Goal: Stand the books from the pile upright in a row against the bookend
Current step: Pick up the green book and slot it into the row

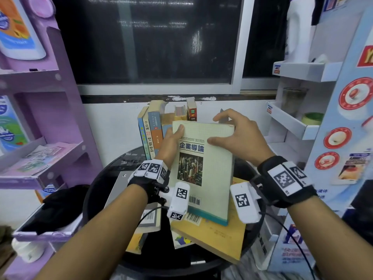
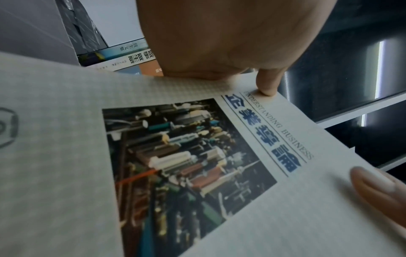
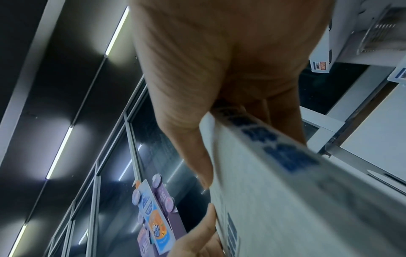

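Both hands gripping one pale green book [image 1: 203, 158], left hand [image 1: 171, 142] with thumb on its cover at the left edge, right hand [image 1: 236, 134] curled over its top, above the pile [image 1: 214, 237] on the round black table [image 1: 96, 190], near the standing row [image 1: 150, 134].

Both forearms are bare, without sleeves. Each wrist wears a black strap [image 1: 286, 181] with white blocks [image 1: 153, 168] that carry black square code markers. A white camera box [image 1: 243, 202], also with such a marker, sits under each wrist. A thin black cable [image 1: 290, 237] leaves each box.
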Demonstrator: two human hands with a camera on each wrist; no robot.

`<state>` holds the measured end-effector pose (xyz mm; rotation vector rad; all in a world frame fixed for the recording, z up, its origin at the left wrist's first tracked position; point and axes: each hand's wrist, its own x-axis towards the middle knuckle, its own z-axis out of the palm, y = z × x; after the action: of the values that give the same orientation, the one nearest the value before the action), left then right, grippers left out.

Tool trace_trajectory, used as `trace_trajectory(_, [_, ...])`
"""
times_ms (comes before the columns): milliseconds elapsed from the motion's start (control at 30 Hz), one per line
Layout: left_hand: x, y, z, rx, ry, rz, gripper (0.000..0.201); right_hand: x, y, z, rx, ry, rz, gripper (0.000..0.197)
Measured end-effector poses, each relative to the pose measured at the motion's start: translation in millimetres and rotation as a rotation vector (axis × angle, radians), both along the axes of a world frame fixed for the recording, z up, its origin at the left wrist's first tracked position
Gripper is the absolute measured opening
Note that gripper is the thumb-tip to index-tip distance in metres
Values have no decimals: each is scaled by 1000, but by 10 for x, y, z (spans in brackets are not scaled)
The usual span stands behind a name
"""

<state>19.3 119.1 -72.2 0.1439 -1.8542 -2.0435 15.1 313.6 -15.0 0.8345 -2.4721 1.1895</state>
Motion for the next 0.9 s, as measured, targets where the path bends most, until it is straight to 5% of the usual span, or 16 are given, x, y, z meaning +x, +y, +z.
trace_trajectory(200, [90,74,44,134,71,-59,35,217,57,312,156,-131,101,39])
trace_trajectory(400, [130,182,70,191,175,-120,32,442,-19,476,337,-164,77,65])
trace_trajectory(733, [107,258,87,191,265,-119,34,589,-40,492,508,-170,16,76])
trace_trajectory(900, [37,260,91,187,257,-137,46,582,-13,494,502,-113,16,64])
